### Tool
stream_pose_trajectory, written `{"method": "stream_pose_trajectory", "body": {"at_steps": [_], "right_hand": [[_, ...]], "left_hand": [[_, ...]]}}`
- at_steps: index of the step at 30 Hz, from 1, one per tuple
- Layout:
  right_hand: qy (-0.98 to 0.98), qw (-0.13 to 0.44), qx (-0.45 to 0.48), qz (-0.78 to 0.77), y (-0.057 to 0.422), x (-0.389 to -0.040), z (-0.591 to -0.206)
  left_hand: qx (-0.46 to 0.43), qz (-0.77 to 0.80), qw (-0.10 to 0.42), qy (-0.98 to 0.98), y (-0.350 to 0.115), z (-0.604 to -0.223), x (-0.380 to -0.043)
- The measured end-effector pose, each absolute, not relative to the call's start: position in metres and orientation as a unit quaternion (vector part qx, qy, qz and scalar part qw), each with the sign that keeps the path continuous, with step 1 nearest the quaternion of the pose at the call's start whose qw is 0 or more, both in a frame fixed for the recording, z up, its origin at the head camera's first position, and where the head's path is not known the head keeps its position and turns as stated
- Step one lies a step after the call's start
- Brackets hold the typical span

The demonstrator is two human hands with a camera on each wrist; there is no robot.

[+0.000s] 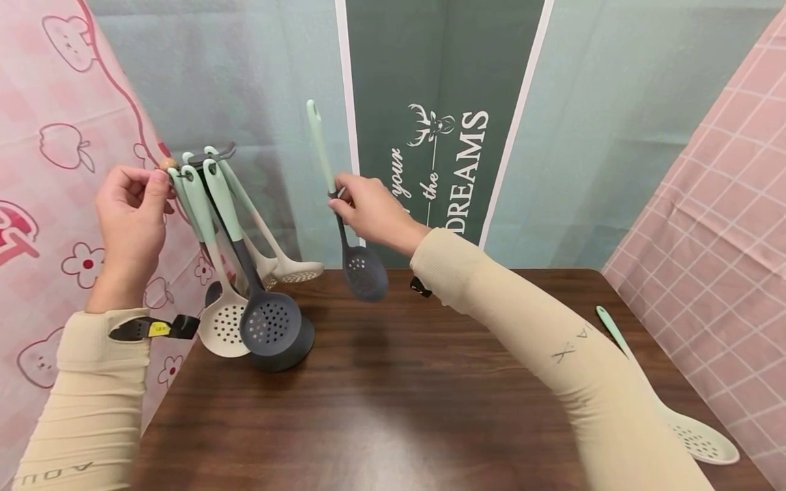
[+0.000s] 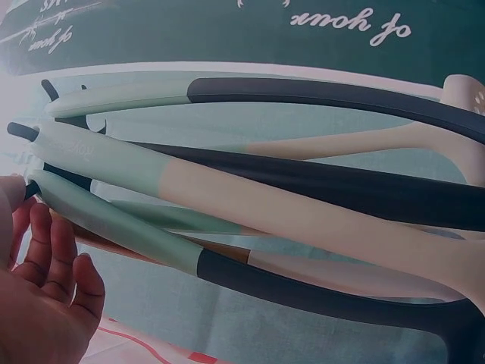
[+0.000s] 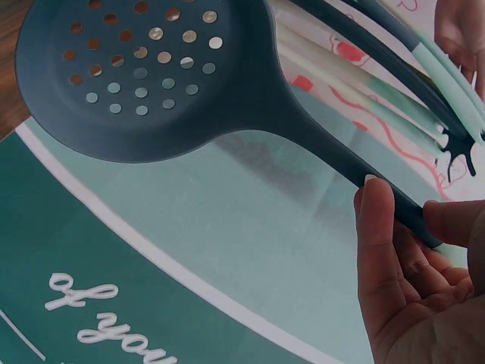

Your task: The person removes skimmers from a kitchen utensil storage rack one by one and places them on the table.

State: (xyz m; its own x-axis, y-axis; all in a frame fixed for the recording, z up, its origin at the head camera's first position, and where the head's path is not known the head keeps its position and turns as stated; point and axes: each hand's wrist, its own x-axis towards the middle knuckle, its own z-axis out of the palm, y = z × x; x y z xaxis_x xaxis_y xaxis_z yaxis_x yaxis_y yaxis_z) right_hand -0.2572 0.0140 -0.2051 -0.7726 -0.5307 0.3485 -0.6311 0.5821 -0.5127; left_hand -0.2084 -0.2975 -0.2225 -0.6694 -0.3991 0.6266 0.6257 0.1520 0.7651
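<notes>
My right hand pinches a dark grey skimmer with a mint handle, where its neck meets the handle. The skimmer hangs bowl down in the air, and its round holes show close up in the right wrist view. My left hand is at the top of a utensil rack, thumb and fingers pinching the tip of a dark hook. From the rack hang a cream skimmer, a dark skimmer and several more mint-handled utensils. Their hanging ends partly hide the rack's dark round base.
A cream slotted spoon lies along the right side of the brown wooden table, partly behind my right sleeve. Patterned pink cloths hang at both sides, and a green printed cloth hangs behind.
</notes>
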Motion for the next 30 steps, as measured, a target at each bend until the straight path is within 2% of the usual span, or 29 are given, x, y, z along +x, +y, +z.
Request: {"method": "stream_pose_trajectory", "body": {"at_steps": [30], "right_hand": [[-0.902, 0.086, 0.232, 0.354, 0.109, -0.267, -0.189]], "left_hand": [[-0.091, -0.656, 0.398, -0.635, -0.299, -0.224, -0.209]]}}
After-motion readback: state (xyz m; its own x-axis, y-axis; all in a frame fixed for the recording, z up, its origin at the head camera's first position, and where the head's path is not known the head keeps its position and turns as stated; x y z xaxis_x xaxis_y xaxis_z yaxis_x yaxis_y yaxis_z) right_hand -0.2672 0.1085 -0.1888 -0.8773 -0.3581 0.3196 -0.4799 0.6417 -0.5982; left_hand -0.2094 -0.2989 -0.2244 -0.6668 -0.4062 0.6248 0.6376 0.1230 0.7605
